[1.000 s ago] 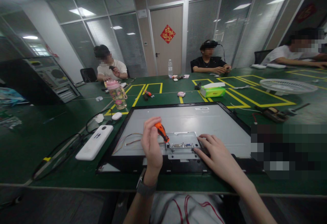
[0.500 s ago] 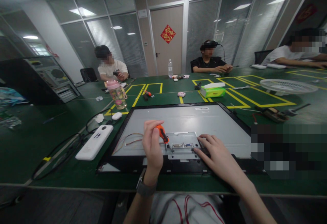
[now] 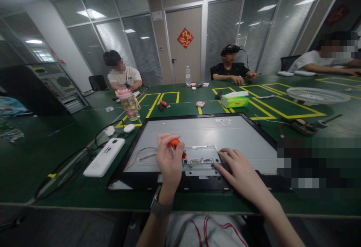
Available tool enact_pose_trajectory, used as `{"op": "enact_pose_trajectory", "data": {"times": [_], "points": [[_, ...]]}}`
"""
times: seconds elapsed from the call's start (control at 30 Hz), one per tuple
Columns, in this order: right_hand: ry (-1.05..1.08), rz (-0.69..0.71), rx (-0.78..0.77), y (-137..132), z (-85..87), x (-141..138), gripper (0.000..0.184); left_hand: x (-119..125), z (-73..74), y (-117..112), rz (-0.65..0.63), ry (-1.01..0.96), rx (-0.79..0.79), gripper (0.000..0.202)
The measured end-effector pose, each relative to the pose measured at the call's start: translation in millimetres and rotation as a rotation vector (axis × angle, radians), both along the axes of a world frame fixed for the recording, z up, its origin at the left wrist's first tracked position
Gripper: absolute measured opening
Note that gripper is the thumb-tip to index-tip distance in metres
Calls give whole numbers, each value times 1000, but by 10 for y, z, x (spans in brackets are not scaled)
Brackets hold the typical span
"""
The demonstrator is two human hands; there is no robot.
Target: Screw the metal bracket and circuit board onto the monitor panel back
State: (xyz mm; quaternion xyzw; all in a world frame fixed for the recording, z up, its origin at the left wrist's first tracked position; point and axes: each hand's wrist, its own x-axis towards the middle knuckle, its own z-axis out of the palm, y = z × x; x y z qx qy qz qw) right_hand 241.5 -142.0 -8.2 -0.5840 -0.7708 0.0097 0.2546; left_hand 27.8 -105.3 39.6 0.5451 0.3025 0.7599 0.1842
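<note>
My left hand (image 3: 168, 160) is closed round an orange and black screwdriver (image 3: 175, 143), partly hidden by the fingers. The tool's lower end meets the left side of a metal bracket (image 3: 200, 151) with a row of connector ports (image 3: 201, 161). That bracket sits on the back of a flat display panel (image 3: 180, 126) with a black frame, lying on the table. My right hand (image 3: 236, 167) rests on the bracket's right edge, fingers spread, the thumb beside the ports. Thin wires (image 3: 142, 152) run over the panel left of my left hand.
On the green table (image 3: 135, 198), a white power bank (image 3: 104, 157) and black cables (image 3: 66, 160) lie left. Beyond the panel stand a pink-lidded bottle (image 3: 129, 104), a green tissue pack (image 3: 234, 100) and a white basket (image 3: 318, 95). Several people sit across the table.
My left fingers and thumb have shifted round the screwdriver handle, and the handle has turned and tilted slightly left. My right hand stays in place.
</note>
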Motion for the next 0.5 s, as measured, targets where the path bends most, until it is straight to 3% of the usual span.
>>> {"op": "enact_pose_trajectory", "data": {"times": [0.17,0.5], "points": [[-4,-2,13,5,-4,8,31,0,-4,10,-26,-32,-6,15],[-12,-6,30,4,-6,2,32,10,-46,-10,-155,-218,-187,28]]}}
